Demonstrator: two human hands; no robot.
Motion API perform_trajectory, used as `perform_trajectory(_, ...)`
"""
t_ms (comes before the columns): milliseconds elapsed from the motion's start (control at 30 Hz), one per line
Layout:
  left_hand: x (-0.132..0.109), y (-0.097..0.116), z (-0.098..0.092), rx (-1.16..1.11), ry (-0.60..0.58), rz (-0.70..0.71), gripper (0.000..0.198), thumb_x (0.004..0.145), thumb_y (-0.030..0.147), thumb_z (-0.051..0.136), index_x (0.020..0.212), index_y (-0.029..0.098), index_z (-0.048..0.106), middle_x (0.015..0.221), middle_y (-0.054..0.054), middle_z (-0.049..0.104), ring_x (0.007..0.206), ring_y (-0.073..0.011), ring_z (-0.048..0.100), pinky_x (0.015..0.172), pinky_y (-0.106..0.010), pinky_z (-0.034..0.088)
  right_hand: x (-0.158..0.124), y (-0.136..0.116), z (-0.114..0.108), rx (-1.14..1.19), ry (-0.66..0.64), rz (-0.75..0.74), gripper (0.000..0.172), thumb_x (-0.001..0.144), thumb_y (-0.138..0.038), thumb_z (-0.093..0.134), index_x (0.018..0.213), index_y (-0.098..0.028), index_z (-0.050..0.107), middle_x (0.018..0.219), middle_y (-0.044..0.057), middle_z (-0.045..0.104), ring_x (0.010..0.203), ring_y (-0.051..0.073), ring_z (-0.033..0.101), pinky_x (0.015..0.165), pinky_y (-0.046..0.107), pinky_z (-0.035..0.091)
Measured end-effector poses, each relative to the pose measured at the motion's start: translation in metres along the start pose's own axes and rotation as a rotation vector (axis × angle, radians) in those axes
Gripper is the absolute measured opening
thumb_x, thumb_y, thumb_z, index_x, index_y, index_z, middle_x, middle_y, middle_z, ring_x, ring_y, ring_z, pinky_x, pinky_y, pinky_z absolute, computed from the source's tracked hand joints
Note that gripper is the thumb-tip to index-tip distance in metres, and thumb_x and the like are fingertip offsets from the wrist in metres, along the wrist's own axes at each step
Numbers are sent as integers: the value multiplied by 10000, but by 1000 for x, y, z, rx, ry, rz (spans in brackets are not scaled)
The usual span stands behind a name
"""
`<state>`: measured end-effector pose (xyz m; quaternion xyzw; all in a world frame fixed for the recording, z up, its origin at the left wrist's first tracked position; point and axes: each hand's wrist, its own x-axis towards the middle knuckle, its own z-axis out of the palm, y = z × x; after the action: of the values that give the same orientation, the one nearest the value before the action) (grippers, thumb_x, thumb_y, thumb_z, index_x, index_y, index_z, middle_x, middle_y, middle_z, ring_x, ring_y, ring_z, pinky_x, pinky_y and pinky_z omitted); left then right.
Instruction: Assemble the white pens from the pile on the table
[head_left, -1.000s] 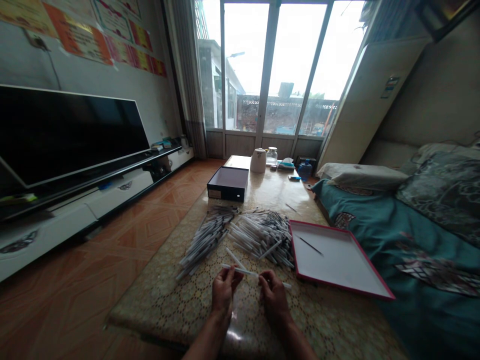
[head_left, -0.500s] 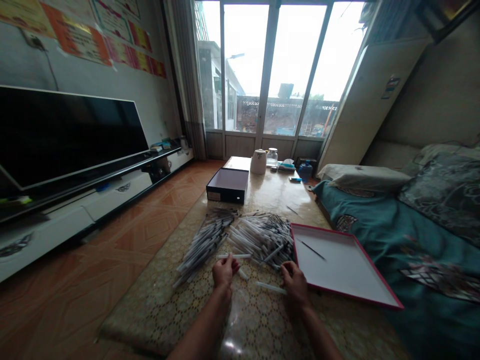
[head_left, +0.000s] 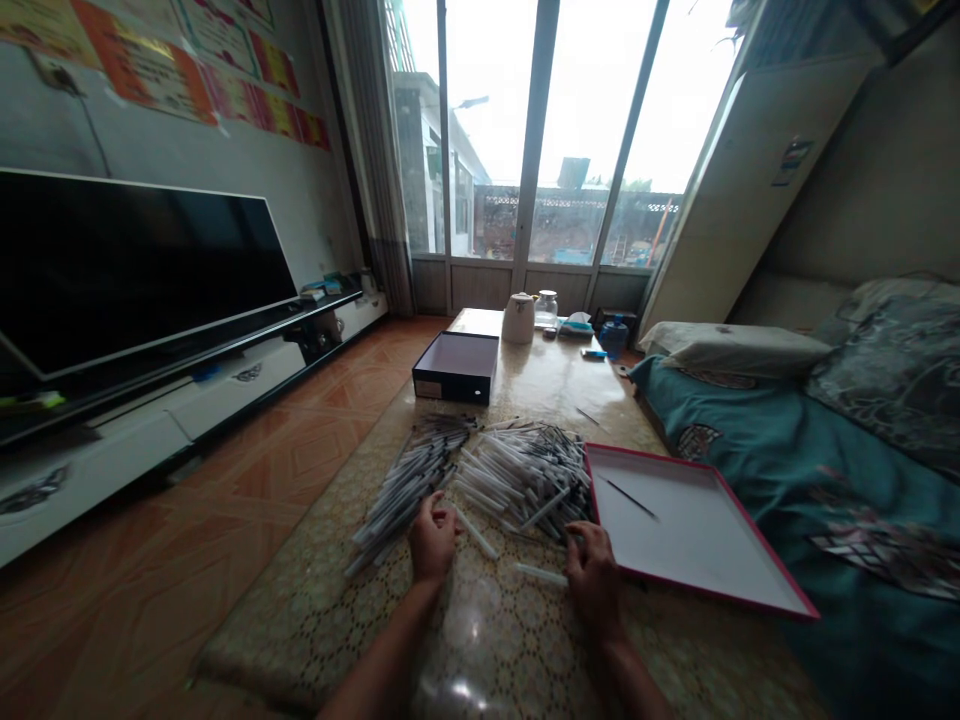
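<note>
Pen barrels lie mid-bench [head_left: 480, 650] in a grey heap [head_left: 405, 490] and a white heap [head_left: 517, 475]. Left hand [head_left: 433, 535] is curled narrow against the grey heap's near end; grip cannot be confirmed. Right hand [head_left: 592, 570] is loosely open, fingertips touching the white heap, beside the red-rimmed tray [head_left: 697, 520]. One loose barrel [head_left: 540, 574] lies between them.

Two hands on the bench [head_left: 510, 640]: left hand [head_left: 431, 540], right hand [head_left: 595, 575]. Two heaps of pen tubes, grey heap [head_left: 409, 480] and white heap [head_left: 525, 470]. One tray [head_left: 697, 540], one box [head_left: 456, 368], one jug [head_left: 517, 318], one jar [head_left: 547, 308].
</note>
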<state>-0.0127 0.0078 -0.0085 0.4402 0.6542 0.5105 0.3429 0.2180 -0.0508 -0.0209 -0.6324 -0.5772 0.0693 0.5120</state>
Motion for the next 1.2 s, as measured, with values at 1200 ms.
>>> perform_trajectory(1200,-61,-1,-2,-301,-142,-225,350,656,405,631,868,160,498,719,-15,555,598,-166,598,564,-321,497,-56,-34,25,-293,-388,-445,180,877,-140,352,784,-201,493,687,3,559,601,128,533,550,213,331)
